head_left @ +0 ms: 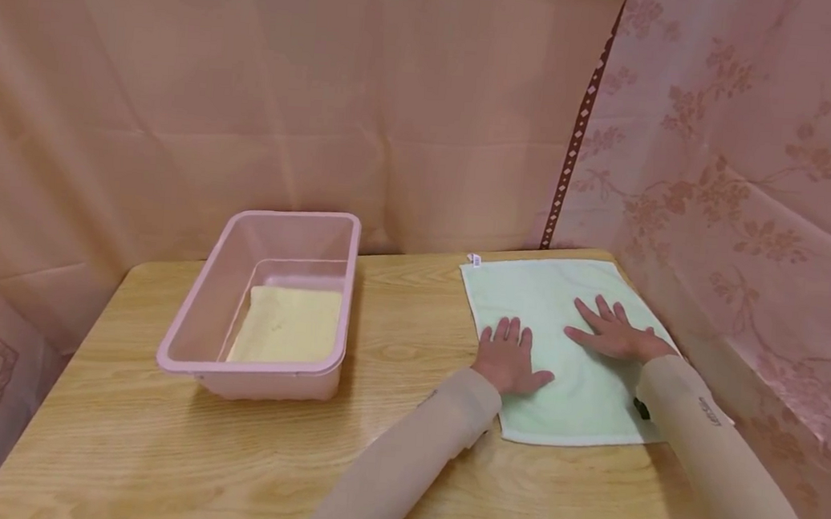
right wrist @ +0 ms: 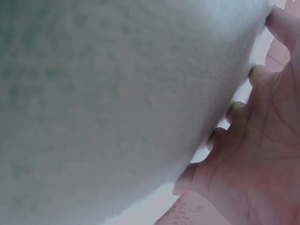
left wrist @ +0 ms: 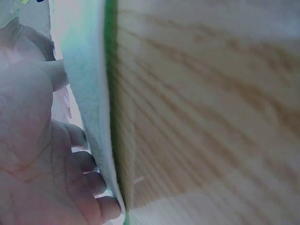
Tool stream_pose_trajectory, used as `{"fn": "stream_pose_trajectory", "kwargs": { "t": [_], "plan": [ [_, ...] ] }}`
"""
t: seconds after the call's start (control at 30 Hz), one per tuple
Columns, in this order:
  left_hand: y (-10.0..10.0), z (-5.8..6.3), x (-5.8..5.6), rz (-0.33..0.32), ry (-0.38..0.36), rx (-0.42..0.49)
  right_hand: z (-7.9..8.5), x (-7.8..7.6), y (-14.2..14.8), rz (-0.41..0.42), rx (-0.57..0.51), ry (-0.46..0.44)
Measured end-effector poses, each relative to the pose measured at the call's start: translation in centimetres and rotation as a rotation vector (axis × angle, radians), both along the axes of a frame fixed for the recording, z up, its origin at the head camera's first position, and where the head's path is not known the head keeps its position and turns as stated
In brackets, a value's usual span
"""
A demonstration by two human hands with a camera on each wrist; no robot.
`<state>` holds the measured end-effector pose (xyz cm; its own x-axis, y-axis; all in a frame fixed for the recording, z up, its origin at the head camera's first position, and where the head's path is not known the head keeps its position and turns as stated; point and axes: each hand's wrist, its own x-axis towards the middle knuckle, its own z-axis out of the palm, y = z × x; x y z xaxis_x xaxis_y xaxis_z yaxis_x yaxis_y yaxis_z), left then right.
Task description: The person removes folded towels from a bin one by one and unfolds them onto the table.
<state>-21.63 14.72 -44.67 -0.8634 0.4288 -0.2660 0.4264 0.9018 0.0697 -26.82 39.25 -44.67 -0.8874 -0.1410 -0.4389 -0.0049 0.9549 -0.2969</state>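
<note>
A pale green towel (head_left: 557, 414) with white edges lies spread flat at the right of the table, a small white tag at its far left corner. My left hand (head_left: 508, 364) rests on the towel's left edge, fingers spread and pointing away from me. Farther in and to the right, my right hand (head_left: 616, 335) touches the towel with its fingers fanned out. In the left wrist view the fingertips (left wrist: 108, 208) meet the towel's edge (left wrist: 93, 93) beside bare wood. The right wrist view shows the fingertips on the towel (right wrist: 117, 117), with the palm raised off it.
To the left on the wooden table (head_left: 409, 355) stands a pink plastic basin (head_left: 256, 370). A folded pale yellow cloth (head_left: 291, 327) lies in its bottom. Curtains hang behind the table (head_left: 289, 106) and along its right side (head_left: 764, 236).
</note>
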Motion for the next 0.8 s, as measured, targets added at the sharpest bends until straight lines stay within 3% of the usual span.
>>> {"fn": "stream_pose_trajectory", "kwargs": {
  "t": [0.8],
  "plan": [
    [-0.6, -0.26, -0.4, -0.043, 0.024, 0.004, -0.07, 0.07, -0.14, -0.019, -0.026, 0.049]
  ]
}}
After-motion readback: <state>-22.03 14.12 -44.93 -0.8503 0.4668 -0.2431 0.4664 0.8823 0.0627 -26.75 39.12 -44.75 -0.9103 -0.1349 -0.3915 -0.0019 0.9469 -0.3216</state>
